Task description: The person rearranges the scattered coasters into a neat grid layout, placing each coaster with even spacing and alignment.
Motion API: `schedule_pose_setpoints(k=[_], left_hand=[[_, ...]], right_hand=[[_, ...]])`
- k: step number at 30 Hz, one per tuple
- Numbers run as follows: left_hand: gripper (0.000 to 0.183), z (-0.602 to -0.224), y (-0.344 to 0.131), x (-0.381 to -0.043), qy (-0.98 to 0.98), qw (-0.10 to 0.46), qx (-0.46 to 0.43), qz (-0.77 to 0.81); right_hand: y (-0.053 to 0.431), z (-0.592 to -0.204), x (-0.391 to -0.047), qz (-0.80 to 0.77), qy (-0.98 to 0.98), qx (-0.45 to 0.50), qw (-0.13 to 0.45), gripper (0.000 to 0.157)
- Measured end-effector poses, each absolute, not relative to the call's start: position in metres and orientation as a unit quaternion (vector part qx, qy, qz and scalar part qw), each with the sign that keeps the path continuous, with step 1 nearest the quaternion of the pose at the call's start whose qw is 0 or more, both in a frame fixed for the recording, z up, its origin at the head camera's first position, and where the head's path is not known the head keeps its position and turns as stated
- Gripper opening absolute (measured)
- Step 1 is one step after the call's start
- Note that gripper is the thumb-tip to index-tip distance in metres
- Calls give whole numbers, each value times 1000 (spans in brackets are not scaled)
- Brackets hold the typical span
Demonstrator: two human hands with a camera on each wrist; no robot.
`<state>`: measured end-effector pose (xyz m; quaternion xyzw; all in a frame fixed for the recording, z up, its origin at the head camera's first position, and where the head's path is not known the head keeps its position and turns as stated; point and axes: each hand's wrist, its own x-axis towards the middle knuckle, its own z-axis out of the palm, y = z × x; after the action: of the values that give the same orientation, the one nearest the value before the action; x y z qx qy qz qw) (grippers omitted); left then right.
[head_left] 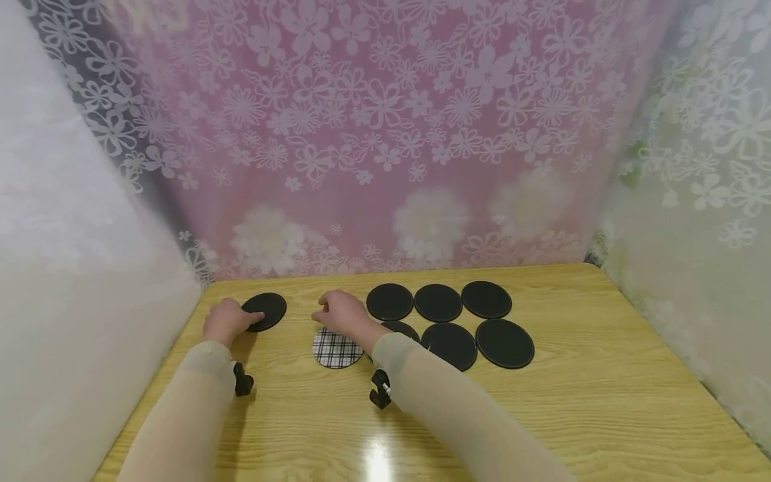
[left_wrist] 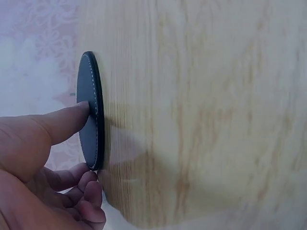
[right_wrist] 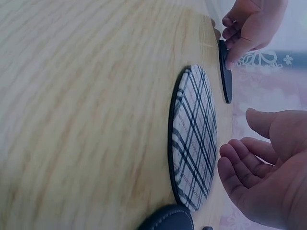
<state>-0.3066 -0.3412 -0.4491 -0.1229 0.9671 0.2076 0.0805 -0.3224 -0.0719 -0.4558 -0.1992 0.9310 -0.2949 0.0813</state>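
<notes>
At the table's far left, my left hand (head_left: 225,319) holds a round black leather coaster (head_left: 265,312) with pale edge stitching. In the left wrist view the thumb (left_wrist: 72,120) lies across the coaster's face and the other fingers curl at its near edge. My right hand (head_left: 345,313) hovers just behind a plaid coaster (head_left: 336,349), whose white-and-black checked face is up. Nothing is between its loosely bent fingers (right_wrist: 242,165). The right wrist view shows the plaid coaster's (right_wrist: 195,139) dark underside along its rim.
Several black coasters stand in two rows to the right, among them a back one (head_left: 438,302) and a front one (head_left: 504,343). My right forearm partly covers the front-left one (head_left: 400,328). The wooden table (head_left: 602,375) meets a pink flowered curtain (head_left: 385,201) at the back.
</notes>
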Motion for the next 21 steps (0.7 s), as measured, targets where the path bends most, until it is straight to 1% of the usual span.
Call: schedule_pose_setpoints(k=[4,8,11,13,14,15,18,21], left_hand=[[62,-449,-340,-304,960,73,-138,232],[66,-452,-337,-305,958,53,-140,243],[57,-452,-335,-306,957,38,-139,251],[42,-453,-334,-307,957,33,-139,251],[39,-453,-335,-307,957,31,-139,252],[41,-453,-335,-307,957,30,-135,254],[56,-452,-339,-308,954,31,-126,270],[57,-449,-342,-308,946,31,-116,302]], right_hand=[[-75,-457,-321,-288,931,-207,81,44],[-76,-458,-323,-279,936,-202,72,44],[-76,-460,-325,-274,939,-199,64,43],[-77,-462,-326,-271,939,-200,62,42],[-77,-463,-326,-271,939,-202,61,42],[-78,-464,-326,-273,938,-203,61,41],[-81,-465,-326,-274,937,-207,60,41],[-83,-465,-326,-275,938,-204,60,42]])
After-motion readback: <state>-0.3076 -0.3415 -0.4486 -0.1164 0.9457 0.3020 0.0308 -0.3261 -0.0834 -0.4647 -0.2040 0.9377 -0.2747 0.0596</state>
